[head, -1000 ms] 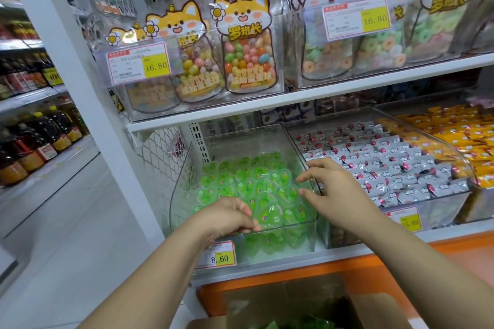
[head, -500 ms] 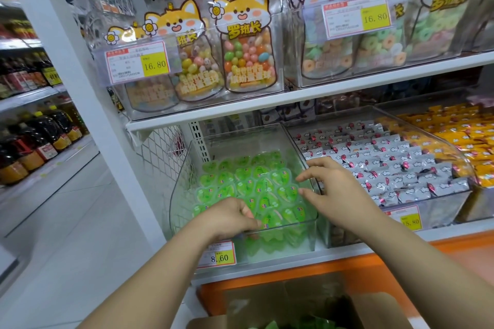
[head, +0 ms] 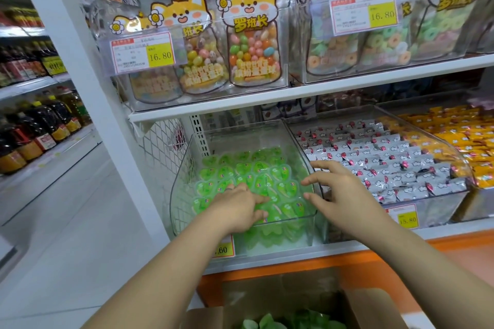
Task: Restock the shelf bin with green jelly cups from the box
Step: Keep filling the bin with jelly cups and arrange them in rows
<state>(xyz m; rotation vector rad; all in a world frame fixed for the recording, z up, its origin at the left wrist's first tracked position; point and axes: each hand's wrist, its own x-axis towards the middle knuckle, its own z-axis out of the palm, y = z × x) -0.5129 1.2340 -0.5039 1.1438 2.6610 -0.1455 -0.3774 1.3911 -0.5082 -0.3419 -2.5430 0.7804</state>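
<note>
Green jelly cups (head: 256,176) lie in the shelf bin (head: 181,189); your left hand (head: 235,208) has slid forward, fingers (head: 258,199) flat on them, while your right hand (head: 344,192) hovers spread, holding nothing. More wait in the box (head: 369,307).

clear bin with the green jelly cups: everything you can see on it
The shelf bin: clear glossy plastic, open top, side walls curving down to a low front. It sits at the left end of the lower shelf, beside a bin of silver-wrapped sweets. Green jelly cups partly fill it. The left hand rests on the front cups; the right hand spreads over its right wall. A price tag fronts it.
</note>
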